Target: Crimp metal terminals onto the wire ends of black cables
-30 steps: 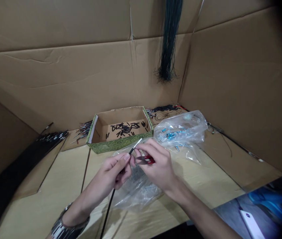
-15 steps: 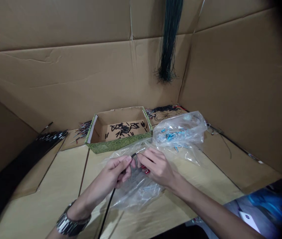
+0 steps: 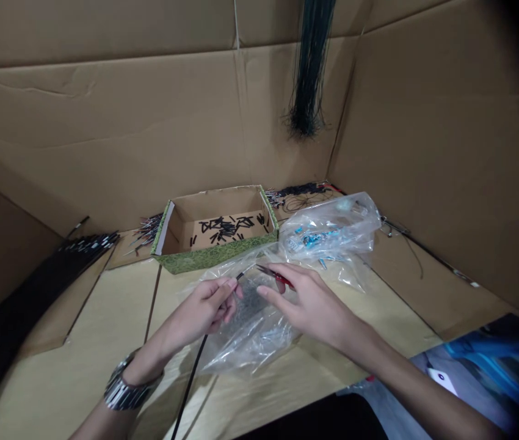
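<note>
My left hand [image 3: 209, 305] is closed in a pinch on a black cable [image 3: 190, 386], close to the cable's tip. From the tip a thin pale end sticks out, pointing up and right. The rest of the cable hangs below the hand toward the lower edge. In my right hand [image 3: 317, 302] are small red-handled cutters [image 3: 280, 277], their dark pointed jaws aimed left at the pale end. Whether the jaws touch it I cannot tell. Beneath both hands lies a clear plastic bag [image 3: 253, 351] with greyish small contents.
Behind the hands stands a green-patterned cardboard box [image 3: 214, 256] with short black pieces inside. Another clear bag [image 3: 358, 214] holds blue-tipped pieces. Black cables [image 3: 16, 299] run along the left; dark strands [image 3: 309, 79] hang at the back. Cardboard walls enclose the table.
My right hand has drawn back a little from the cable's tip, and the cutters have swung out to point at it. My left hand still grips the cable. The view has tilted slightly down.
</note>
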{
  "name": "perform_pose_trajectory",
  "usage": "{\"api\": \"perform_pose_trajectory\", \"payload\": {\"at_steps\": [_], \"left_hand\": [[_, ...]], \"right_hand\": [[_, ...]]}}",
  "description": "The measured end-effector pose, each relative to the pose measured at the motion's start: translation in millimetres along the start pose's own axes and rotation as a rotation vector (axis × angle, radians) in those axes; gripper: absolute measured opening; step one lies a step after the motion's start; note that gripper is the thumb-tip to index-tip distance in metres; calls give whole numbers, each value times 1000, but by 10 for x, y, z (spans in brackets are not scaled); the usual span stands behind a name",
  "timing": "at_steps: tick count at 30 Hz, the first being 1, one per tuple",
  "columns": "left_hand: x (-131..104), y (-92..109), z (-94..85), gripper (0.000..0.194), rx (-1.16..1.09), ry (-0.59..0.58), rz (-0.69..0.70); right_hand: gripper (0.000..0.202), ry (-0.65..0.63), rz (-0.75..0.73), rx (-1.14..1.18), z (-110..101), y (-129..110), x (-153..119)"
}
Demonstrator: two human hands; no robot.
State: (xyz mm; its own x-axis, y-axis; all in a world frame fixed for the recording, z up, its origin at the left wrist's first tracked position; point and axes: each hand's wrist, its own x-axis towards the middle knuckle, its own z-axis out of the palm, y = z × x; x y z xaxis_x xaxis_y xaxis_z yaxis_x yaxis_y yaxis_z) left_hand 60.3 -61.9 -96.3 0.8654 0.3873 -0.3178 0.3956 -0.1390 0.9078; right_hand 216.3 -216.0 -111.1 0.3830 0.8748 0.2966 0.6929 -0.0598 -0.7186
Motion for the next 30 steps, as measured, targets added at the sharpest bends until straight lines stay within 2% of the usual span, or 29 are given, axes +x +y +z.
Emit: {"api": "perform_pose_trajectory", "payload": {"at_steps": [4, 7, 12, 17, 19, 30], "left_hand": [[4, -46, 1, 44, 97, 11, -2], [25, -102, -4, 37, 133, -10, 25], [54, -123, -10, 36, 174, -20, 66], [54, -102, -21, 43, 193, -17, 103], [53, -108, -18, 43, 202, -11, 114], [67, -131, -11, 40, 254, 2, 107]], "right_hand": [[31, -118, 17, -61, -26, 79, -49], [22, -152, 15, -93, -4, 130, -56], [17, -122, -40, -80, 3, 115, -28], [20, -165, 37, -66, 4, 23, 34], [19, -143, 55, -60, 24, 7, 65], [16, -79, 42, -32, 148, 11, 182]]}}
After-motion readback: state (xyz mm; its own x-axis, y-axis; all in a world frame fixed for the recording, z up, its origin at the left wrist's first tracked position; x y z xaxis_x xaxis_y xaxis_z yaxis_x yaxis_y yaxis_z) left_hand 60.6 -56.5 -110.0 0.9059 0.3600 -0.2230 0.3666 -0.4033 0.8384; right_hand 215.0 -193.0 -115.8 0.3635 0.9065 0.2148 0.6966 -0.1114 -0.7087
